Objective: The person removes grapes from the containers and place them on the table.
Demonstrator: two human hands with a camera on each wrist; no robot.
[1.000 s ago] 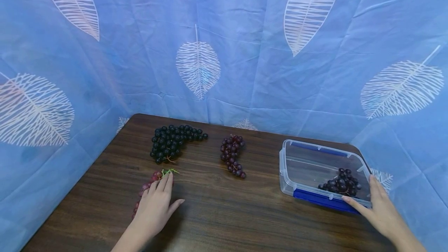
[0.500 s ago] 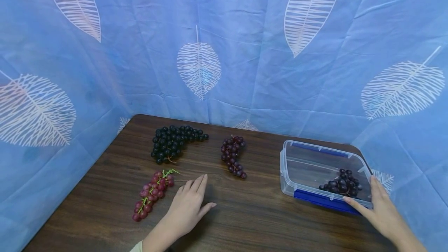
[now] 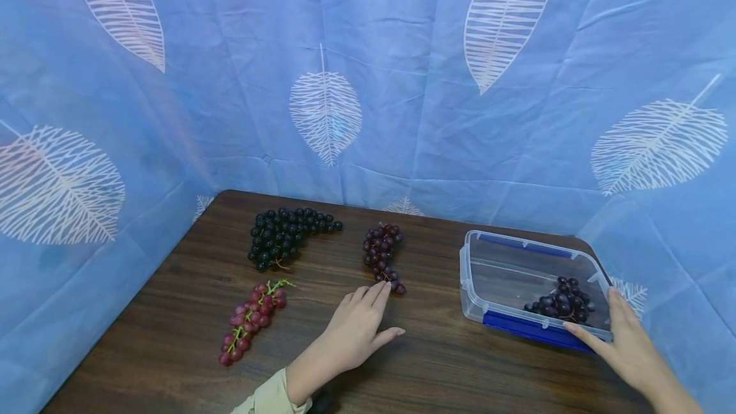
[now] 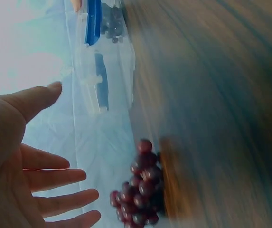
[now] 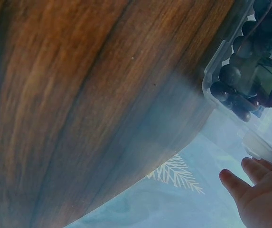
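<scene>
My left hand (image 3: 356,331) reaches over the table, fingers extended and thumb apart. In the head view its fingertips overlap the lower end of a small bunch of purple-red grapes (image 3: 379,249); the left wrist view shows the same grapes (image 4: 138,192) beyond the fingertips, with nothing in the palm. My right hand (image 3: 629,350) rests at the near right corner of a clear plastic container (image 3: 474,308) with blue latches, thumb at the front rim and straight fingers along the right side. Inside the container lies a bunch of dark grapes (image 3: 560,302).
A large bunch of black grapes (image 3: 278,235) lies at the back left of the brown wooden table (image 3: 437,356). Nearer, at the left, is a bunch of red grapes (image 3: 253,321) with green stems. A blue leaf-patterned cloth (image 3: 391,114) hangs behind the table.
My left hand has left the red grapes, uncovering them, and moved right to the purple-red bunch. The right hand and container stay in place.
</scene>
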